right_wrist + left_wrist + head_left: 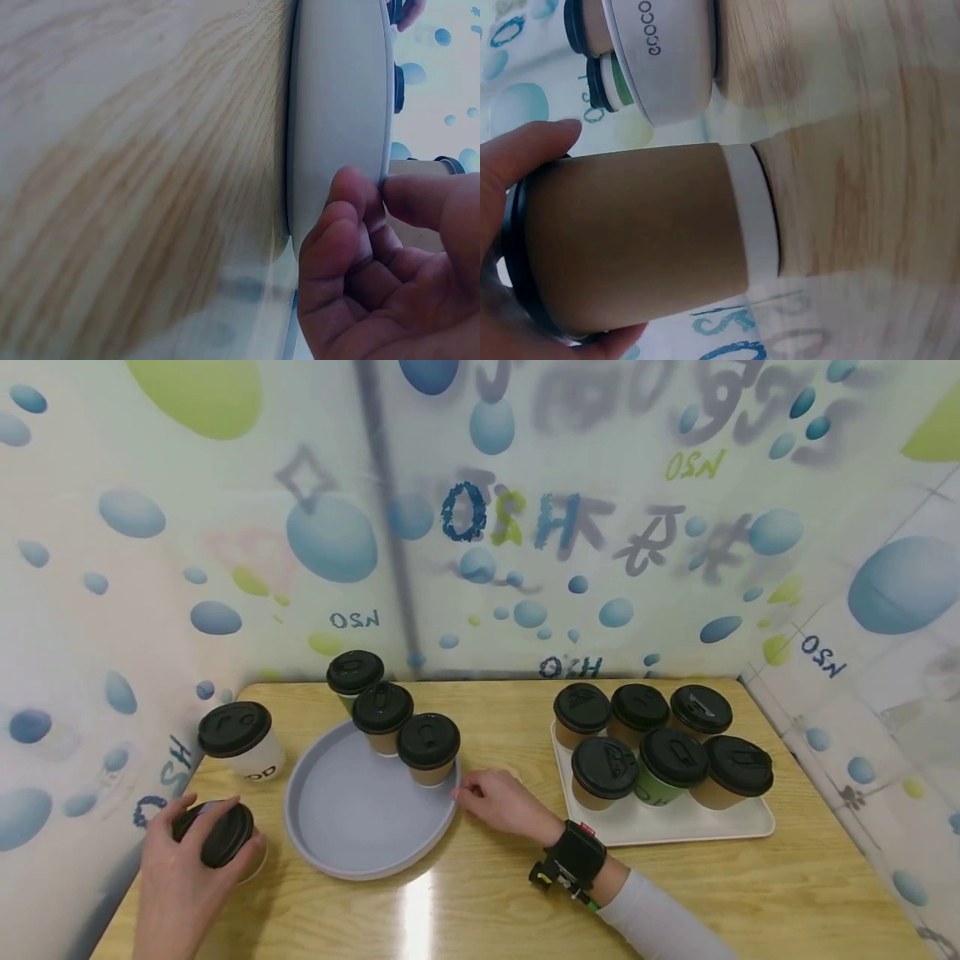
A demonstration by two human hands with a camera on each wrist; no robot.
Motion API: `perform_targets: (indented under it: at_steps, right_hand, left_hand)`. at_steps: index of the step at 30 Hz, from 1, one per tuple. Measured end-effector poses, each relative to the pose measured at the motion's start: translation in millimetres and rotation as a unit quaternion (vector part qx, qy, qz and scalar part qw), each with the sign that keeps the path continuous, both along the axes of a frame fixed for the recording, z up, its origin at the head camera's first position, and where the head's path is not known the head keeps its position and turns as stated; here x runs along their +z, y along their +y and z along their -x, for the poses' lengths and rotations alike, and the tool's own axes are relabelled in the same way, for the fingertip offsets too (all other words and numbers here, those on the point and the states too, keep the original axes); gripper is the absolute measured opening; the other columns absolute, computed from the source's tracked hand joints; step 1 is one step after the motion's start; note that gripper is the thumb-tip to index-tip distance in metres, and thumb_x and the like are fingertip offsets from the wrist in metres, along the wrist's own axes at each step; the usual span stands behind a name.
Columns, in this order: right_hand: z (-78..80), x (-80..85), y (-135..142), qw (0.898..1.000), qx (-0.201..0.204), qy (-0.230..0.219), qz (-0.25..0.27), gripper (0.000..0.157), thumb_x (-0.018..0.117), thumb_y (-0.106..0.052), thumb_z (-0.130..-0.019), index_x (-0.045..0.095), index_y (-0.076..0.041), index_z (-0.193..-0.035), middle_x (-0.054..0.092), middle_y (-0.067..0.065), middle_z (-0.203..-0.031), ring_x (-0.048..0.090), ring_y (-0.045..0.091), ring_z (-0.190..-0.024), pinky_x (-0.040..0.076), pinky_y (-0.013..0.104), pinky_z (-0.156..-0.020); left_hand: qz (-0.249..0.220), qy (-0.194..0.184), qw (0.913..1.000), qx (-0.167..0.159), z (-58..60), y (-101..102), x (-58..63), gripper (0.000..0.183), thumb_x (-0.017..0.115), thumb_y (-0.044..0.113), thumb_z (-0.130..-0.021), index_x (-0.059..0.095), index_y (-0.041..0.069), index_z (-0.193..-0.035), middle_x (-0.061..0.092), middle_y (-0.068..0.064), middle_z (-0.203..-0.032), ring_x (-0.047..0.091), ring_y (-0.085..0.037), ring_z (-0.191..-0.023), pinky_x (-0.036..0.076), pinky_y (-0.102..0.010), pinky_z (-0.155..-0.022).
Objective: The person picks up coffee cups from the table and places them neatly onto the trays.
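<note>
My left hand (183,868) holds a lidded brown paper cup (645,236) by its black lid, thumb and fingers spread around the rim. In the left wrist view the cup's white-banded base meets the wooden table. To its right lies a round grey tray (360,827). My right hand (498,803) pinches the tray's right rim between thumb and fingers, clearly seen in the right wrist view. Two brown cups with black lids, one at the back (382,714) and one nearer the right rim (429,747), stand on the tray.
A white lidded cup (251,743) stands left of the round tray, and a green lidded cup (354,677) behind it. On the right, a white rectangular tray (675,835) bears several lidded cups. Patterned curtains (480,610) border the wooden table (495,910) at the back and sides.
</note>
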State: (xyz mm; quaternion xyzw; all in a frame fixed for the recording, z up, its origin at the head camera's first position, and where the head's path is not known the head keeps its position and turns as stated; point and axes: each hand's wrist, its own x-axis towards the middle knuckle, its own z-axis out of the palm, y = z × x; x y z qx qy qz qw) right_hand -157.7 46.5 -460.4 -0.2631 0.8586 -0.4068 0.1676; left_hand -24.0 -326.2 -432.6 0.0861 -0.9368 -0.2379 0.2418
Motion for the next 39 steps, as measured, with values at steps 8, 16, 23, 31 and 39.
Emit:
perform_targets:
  at_steps: [8,16,23,31,39]
  right_hand:
    - [1.1,0.9,4,1.0,-0.002,-0.001,0.003,0.033,0.059,-0.024,-0.107,0.068,-0.006,-0.081,0.054,-0.008,-0.065,0.045,0.005,-0.054,0.032,0.021,-0.051]
    - [1.5,-0.5,4,1.0,0.002,0.004,0.006,0.033,0.058,-0.025,-0.107,0.068,-0.006,-0.081,0.054,-0.008,-0.064,0.044,0.005,-0.053,0.031,0.021,-0.051]
    - [1.5,-1.2,3,1.0,0.005,0.004,0.009,0.032,0.058,-0.024,-0.107,0.068,-0.007,-0.082,0.054,-0.008,-0.064,0.044,0.005,-0.053,0.031,0.021,-0.051]
    - [0.7,-0.9,2,1.0,0.001,0.01,0.011,0.032,0.058,-0.024,-0.106,0.065,-0.01,-0.079,0.054,-0.009,-0.063,0.043,0.004,-0.052,0.031,0.021,-0.051]
    - [0.9,-1.4,2,1.0,0.001,0.012,0.008,0.032,0.058,-0.024,-0.106,0.067,-0.01,-0.079,0.056,-0.01,-0.064,0.044,0.004,-0.052,0.031,0.021,-0.051]
  left_hand:
    - [-0.021,0.071,0.9965,-0.039,6.4,13,25.6,0.06,0.089,0.005,-0.07,0.07,0.005,-0.127,0.044,-0.028,-0.145,0.042,-0.054,-0.127,0.036,-0.07,-0.101]
    - [-0.022,0.154,0.9691,-0.191,30.6,54,45.2,0.084,0.06,0.072,-0.088,0.064,0.001,-0.131,0.05,-0.028,-0.14,0.047,-0.048,-0.124,0.025,-0.01,-0.108]
    - [-0.031,0.131,0.9492,-0.284,43.4,86,38.0,0.068,0.061,0.065,-0.092,0.066,0.006,-0.127,0.051,-0.02,-0.141,0.05,-0.031,-0.124,0.031,-0.008,-0.103]
    - [-0.025,0.076,0.9293,-0.361,56.5,111,17.9,0.055,0.082,0.048,-0.086,0.063,0.016,-0.127,0.047,-0.015,-0.147,0.05,-0.034,-0.128,0.037,-0.017,-0.102]
    - [-0.029,0.07,0.9244,-0.374,61.3,122,10.0,0.064,0.094,0.019,-0.07,0.065,0.024,-0.126,0.046,-0.013,-0.144,0.052,-0.028,-0.123,0.046,-0.026,-0.094]
